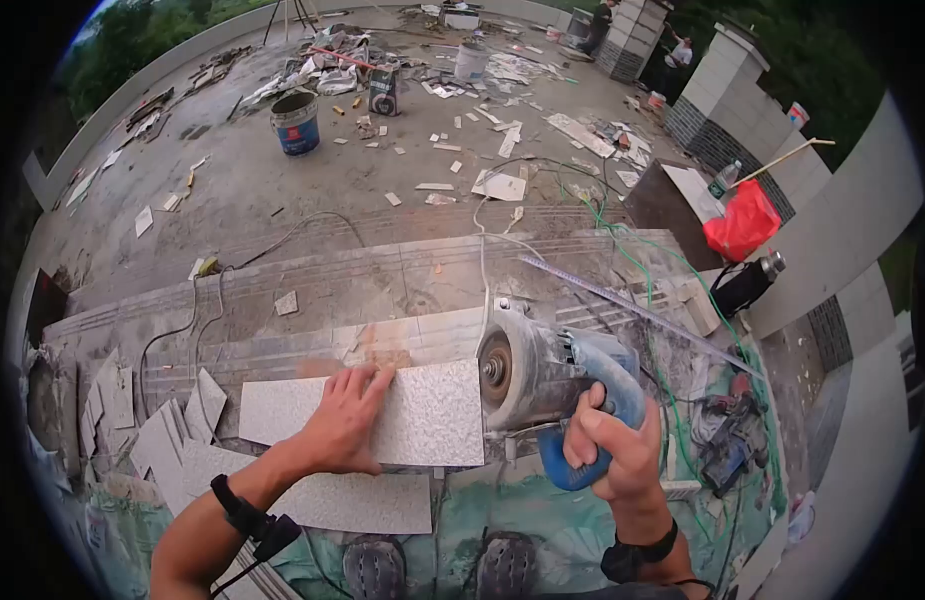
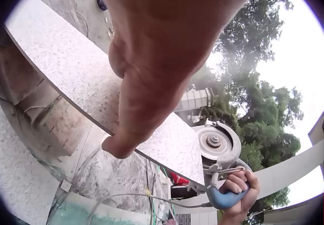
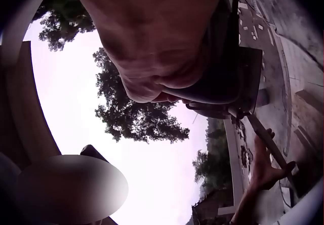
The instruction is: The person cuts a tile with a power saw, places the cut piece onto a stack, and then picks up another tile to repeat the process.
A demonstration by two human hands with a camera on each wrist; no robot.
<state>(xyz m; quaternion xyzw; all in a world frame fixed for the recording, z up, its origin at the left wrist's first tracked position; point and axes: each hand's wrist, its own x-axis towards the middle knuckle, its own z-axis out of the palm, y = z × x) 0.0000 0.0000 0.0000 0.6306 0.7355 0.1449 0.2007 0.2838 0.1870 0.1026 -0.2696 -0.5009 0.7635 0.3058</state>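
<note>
A pale speckled slab (image 1: 432, 415) lies across the work spot in the head view. My left hand (image 1: 347, 420) grips it, fingers over the top and thumb at the near edge; the left wrist view shows the thumb at the edge of the slab (image 2: 66, 58). My right hand (image 1: 617, 440) is curled round the blue handle of a circular cutter (image 1: 552, 365). The cutter's round disc (image 2: 213, 140) stands at the slab's right end; whether they touch I cannot tell. In the right wrist view my right hand (image 3: 157, 48) hides most of the handle.
More slab pieces (image 1: 352, 502) lie below and left. Green and white cables run behind the cutter. A second power tool (image 1: 727, 440), a black flask (image 1: 747, 285) and a red bag (image 1: 744, 222) are at the right. A blue bucket (image 1: 295, 125) and scattered shards lie farther off.
</note>
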